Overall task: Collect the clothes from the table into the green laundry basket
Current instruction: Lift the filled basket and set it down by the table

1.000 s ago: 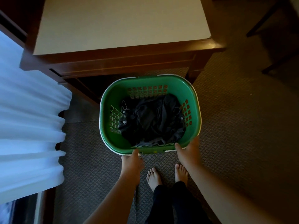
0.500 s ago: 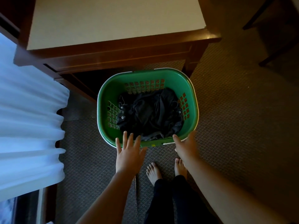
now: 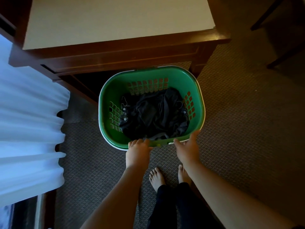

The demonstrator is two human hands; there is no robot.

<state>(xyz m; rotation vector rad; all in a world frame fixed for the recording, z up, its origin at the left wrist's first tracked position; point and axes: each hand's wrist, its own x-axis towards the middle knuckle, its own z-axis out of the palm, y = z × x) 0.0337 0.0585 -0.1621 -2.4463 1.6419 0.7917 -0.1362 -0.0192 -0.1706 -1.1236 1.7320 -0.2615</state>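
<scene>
Between both hands' grip point(image 3: 162, 143) — basket point(image 3: 186, 80), clothes point(image 3: 153, 113)

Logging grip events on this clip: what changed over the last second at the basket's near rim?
The left hand let go half a second ago, lifting open above the rim, and has now closed on the green laundry basket again. The right hand stayed on the rim. Dark clothes, the basket's place on the carpet and the table are unchanged.

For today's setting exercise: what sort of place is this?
Probably a hotel room or bedroom: patterned brown carpet, a dark wooden table with a cream top, and a sheer white curtain.
</scene>
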